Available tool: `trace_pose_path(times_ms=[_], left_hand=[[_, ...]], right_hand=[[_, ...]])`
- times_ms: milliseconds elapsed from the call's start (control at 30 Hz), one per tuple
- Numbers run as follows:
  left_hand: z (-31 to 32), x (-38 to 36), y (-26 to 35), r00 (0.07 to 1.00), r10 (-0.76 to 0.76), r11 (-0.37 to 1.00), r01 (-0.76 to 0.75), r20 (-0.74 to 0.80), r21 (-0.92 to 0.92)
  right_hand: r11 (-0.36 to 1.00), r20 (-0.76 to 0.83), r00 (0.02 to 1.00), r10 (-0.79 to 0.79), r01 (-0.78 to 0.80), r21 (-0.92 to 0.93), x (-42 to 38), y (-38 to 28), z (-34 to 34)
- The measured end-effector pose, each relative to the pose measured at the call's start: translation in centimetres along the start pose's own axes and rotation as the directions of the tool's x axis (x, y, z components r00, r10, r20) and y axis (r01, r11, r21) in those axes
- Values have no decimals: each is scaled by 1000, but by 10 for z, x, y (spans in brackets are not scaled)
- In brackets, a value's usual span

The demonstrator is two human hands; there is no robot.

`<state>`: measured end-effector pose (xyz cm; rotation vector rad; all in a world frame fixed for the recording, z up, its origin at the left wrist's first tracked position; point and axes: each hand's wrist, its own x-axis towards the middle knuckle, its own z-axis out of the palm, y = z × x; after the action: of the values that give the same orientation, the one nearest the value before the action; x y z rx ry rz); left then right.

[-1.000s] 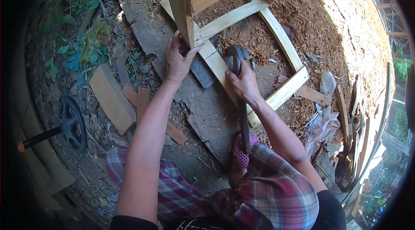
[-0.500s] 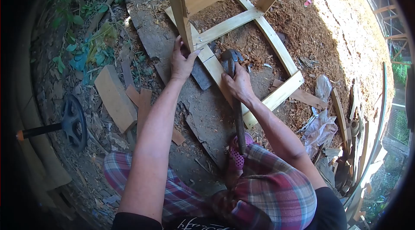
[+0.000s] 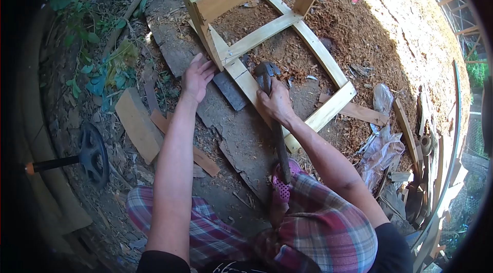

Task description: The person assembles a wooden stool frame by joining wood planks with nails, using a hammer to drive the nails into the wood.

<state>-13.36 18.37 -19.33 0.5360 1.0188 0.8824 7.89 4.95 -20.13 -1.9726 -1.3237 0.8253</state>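
Observation:
A pale wooden chair frame (image 3: 264,35) stands on the ground ahead of me, with screw or nail heads showing at its joints. My left hand (image 3: 196,79) is open beside the foot of its near-left upright (image 3: 205,34), fingers stretched toward the wood. My right hand (image 3: 277,101) grips a hammer (image 3: 280,144) high on the handle, just below the dark head (image 3: 267,70). The hammer overlaps the frame's long side rail (image 3: 249,84) in this view, handle pointing down toward my foot. Under that rail lies a dark flat block (image 3: 230,91).
Wood offcuts (image 3: 137,124) lie to the left, near a black spoked wheel (image 3: 93,155) on a rod. Crumpled plastic (image 3: 380,152) and scrap boards (image 3: 408,132) are on the right. Sawdust (image 3: 370,37) covers the ground behind the frame. My pink clog (image 3: 281,186) is below the hammer.
My left hand has come off the upright's base and moved left and down, fingers opening. The frame appears slightly further left in view. My right hand still holds the hammer.

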Motion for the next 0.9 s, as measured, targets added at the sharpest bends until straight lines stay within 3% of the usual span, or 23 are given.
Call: trace_pose_path(times_ms=[33,100,233,333,400,533,600,700,733,800,833,900], left_hand=[[4,4,0,1000,-1,1000,1,-4,1],[31,7,7,982,-69,945,121,-174,303],[40,43,-11,973,-7,987,44,-233,155],[40,52,-18,935,25,974,57,-353,220],[30,66,-28,890,163,966,-57,-427,251],[15,74,-34,870,176,953,-33,-461,302],[9,81,-34,857,241,892,-11,-456,452],[9,74,-30,839,256,801,94,-480,591],[11,69,-28,838,266,802,83,-477,592],[15,48,-28,955,201,902,-93,-220,421],[14,36,-30,954,208,900,-101,-216,423],[13,13,-34,961,274,900,-247,-26,360]], right_hand=[[1000,3,1000,1,-1,2,0,1,1],[998,-55,996,-66,67,10,-2,1,2],[999,-23,999,-24,25,31,-3,-1,2],[999,-51,998,-27,28,27,-3,-2,4],[999,-29,999,-24,26,45,-2,-3,2],[998,-33,999,-2,4,62,-5,-12,0],[997,45,999,27,-30,67,-3,-18,-3],[999,22,1000,13,-14,50,-4,-16,0],[999,16,1000,2,-3,51,-4,-17,0],[998,17,1000,10,-11,66,-5,-19,-2],[998,12,1000,5,-6,70,-4,-18,-3],[998,8,1000,-1,0,70,-5,-16,-1]])
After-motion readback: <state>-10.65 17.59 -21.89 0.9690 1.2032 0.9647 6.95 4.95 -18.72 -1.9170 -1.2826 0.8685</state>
